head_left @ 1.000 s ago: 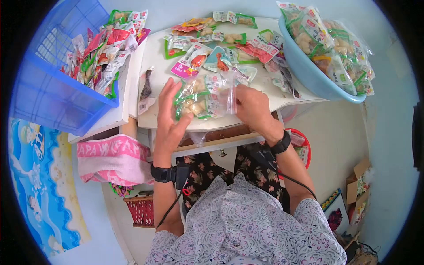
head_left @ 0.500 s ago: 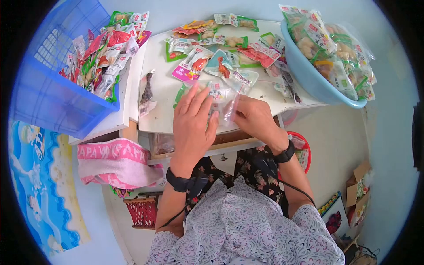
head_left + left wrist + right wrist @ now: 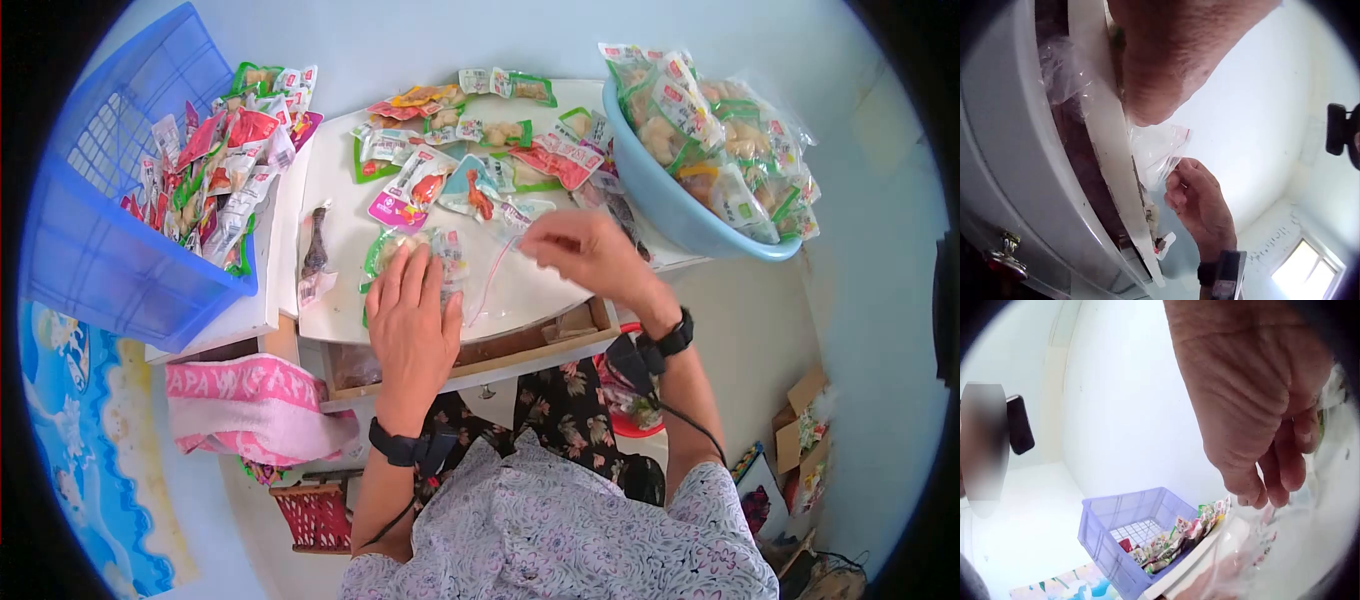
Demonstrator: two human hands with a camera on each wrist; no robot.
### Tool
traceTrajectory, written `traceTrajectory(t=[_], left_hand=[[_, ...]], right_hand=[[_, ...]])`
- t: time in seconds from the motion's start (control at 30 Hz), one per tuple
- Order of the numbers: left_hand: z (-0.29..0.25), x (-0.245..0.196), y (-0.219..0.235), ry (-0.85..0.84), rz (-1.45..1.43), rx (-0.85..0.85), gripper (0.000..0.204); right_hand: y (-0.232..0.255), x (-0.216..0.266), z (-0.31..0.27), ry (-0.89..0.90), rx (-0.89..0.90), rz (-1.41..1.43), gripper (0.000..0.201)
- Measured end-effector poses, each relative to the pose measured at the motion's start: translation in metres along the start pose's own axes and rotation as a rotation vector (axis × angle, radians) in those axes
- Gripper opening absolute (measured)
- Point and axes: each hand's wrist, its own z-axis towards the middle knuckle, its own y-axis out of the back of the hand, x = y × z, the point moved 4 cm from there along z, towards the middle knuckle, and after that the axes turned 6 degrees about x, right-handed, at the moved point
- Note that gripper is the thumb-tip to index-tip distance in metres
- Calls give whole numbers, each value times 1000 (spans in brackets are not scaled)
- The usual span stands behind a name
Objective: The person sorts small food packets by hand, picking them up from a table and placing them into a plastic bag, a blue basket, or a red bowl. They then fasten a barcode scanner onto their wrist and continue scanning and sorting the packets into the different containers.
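Note:
A clear zip bag (image 3: 482,275) with a pinkish strip along its mouth lies near the table's front edge. Inside it are green-edged snack packets (image 3: 450,250) with pale round pieces. My left hand (image 3: 415,325) rests palm down on the packets, fingers extended, covering part of them. At the bag's mouth, my right hand (image 3: 590,255) pinches the upper corner between thumb and fingers. The left wrist view also shows that hand (image 3: 1200,197) pulling the clear film (image 3: 1157,150) taut.
More packets (image 3: 425,185) lie behind the bag. A blue basket (image 3: 150,250) of packets stands left, beside a wrapped dark drumstick (image 3: 316,245). On the right is a heaped light-blue basin (image 3: 690,220). Below the tabletop a drawer (image 3: 480,365) is pulled out; a pink towel (image 3: 260,410) hangs left.
The left hand has gone from holding the bag's left side to lying flat over it. The bag is now down on the table, its mouth drawn out by the right hand.

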Motion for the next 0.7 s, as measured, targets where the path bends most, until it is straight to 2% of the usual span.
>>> traceTrajectory(t=[0.1, 0.13, 0.2, 0.27, 0.37, 0.47, 0.57, 0.7], left_hand=[[0, 2, 1, 14, -30, 18, 41], [0, 3, 1, 13, -38, 19, 41], [0, 4, 0, 15, -54, 20, 42], [-1, 6, 0, 13, -77, 15, 43], [-2, 8, 1, 19, -120, 2, 43], [-3, 10, 4, 15, -158, -22, 44], [-4, 13, 3, 0, -180, -47, 45], [-5, 14, 5, -9, -196, -48, 46]], right_hand=[[29, 12, 33, 59, -81, -154, 14], [36, 10, 47, -3, -55, -150, 16], [46, -2, 78, 1, -50, -256, 18], [48, 5, 103, -2, -16, -438, 21], [45, -33, 148, -22, 12, -535, 28], [40, -59, 178, -47, 19, -767, 41], [25, -56, 188, -136, -19, -963, 41], [26, -76, 198, -136, 68, -1051, 26]])
